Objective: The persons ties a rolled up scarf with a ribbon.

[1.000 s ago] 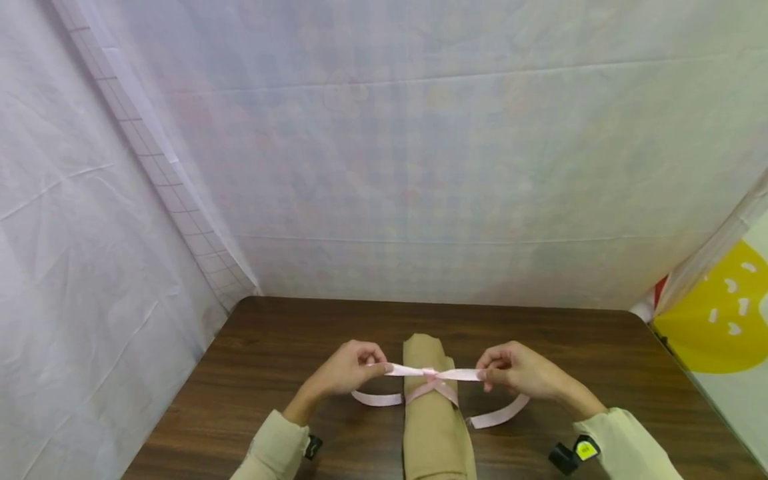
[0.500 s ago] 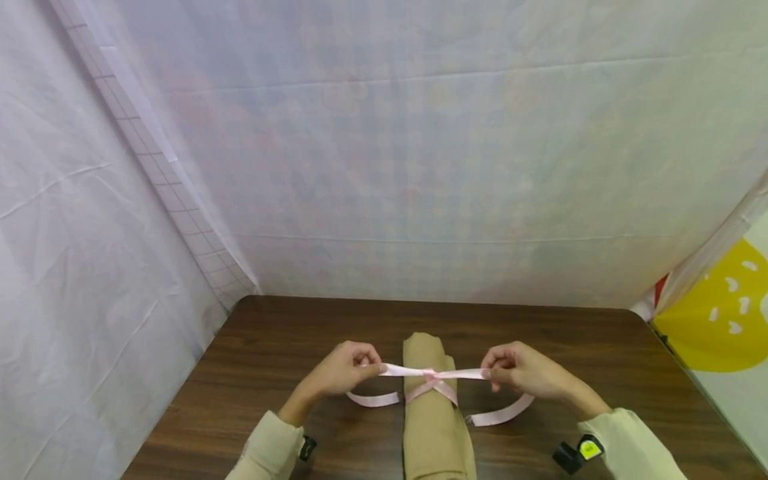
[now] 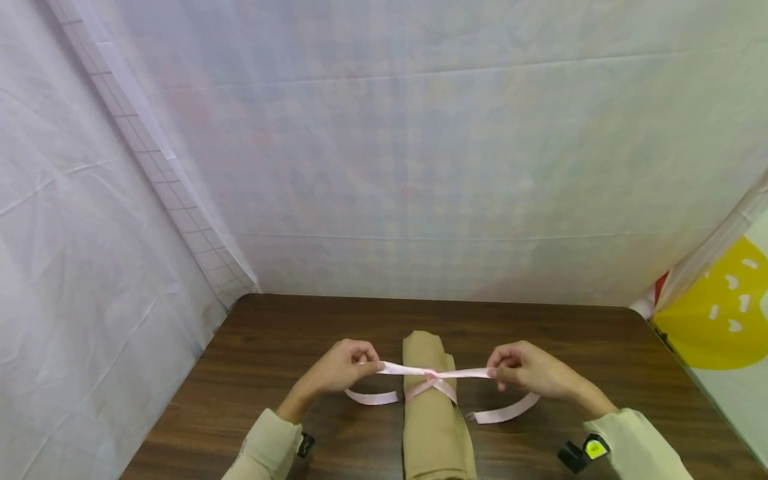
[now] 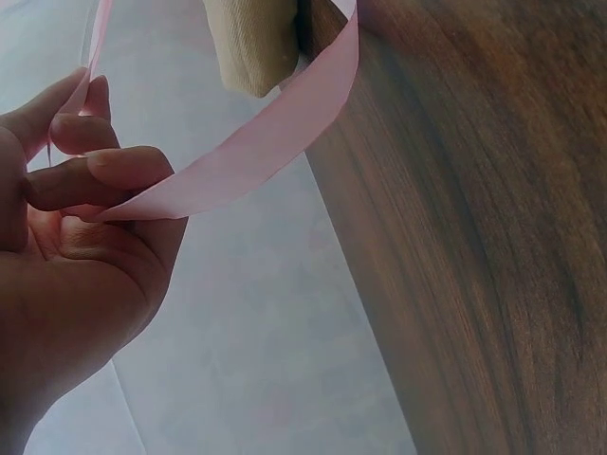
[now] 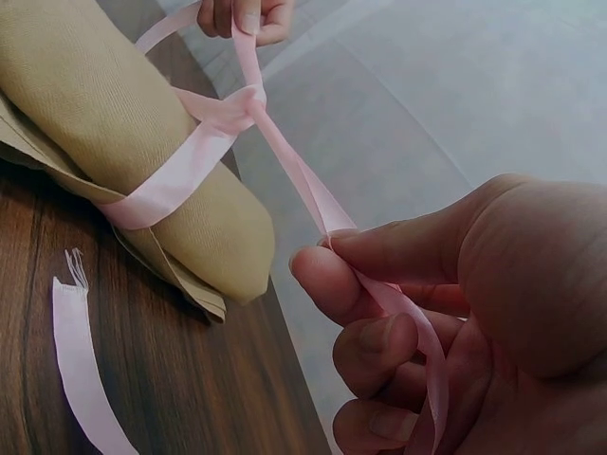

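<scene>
A rolled tan cloth lies lengthwise on the dark wooden table, with a pink ribbon wrapped round it and crossed in a knot on top. My left hand pinches the ribbon's left strand, my right hand pinches the right strand, and both strands run taut from the knot. In the right wrist view the right hand holds the ribbon between thumb and forefinger above the cloth. The left wrist view shows the left hand curled round the ribbon.
The ribbon's loose ends trail on the table either side of the roll. White sheeting walls in the back and left. A yellow shape shows at the right edge. Black wrist devices sit on both sleeves.
Both hands have drawn slightly further apart, the right one a little more to the right, pulling the ribbon tighter across the knot.
</scene>
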Tool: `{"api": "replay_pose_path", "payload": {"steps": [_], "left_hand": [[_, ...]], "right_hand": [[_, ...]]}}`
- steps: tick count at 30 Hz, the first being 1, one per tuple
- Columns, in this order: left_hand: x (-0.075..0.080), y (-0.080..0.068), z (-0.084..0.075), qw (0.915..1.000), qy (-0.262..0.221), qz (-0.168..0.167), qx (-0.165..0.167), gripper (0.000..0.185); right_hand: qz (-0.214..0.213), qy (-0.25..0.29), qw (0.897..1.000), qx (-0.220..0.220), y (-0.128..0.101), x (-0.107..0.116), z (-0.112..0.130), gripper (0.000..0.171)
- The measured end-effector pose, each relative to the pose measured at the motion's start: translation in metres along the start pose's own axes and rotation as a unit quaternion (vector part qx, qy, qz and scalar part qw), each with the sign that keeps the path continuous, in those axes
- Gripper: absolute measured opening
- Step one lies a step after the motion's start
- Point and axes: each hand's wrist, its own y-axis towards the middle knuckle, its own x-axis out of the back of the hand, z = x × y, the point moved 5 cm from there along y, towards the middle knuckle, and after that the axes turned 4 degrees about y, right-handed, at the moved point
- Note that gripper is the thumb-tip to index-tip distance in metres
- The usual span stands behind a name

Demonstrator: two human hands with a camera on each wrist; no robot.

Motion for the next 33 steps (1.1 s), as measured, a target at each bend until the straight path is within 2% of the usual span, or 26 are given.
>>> {"api": "replay_pose_path", "payload": {"steps": [23, 33], "left_hand": [[0.012, -0.007, 0.003, 0.9993, 0.036, -0.01, 0.008, 0.011], [0.014, -0.009, 0.006, 0.9994, 0.032, -0.009, 0.01, 0.011]], "right_hand": [[-0.005, -0.02, 1.0, 0.003, -0.009, 0.007, -0.003, 0.009], [-0.001, -0.034, 0.999, -0.009, -0.01, 0.009, -0.008, 0.009]]}}
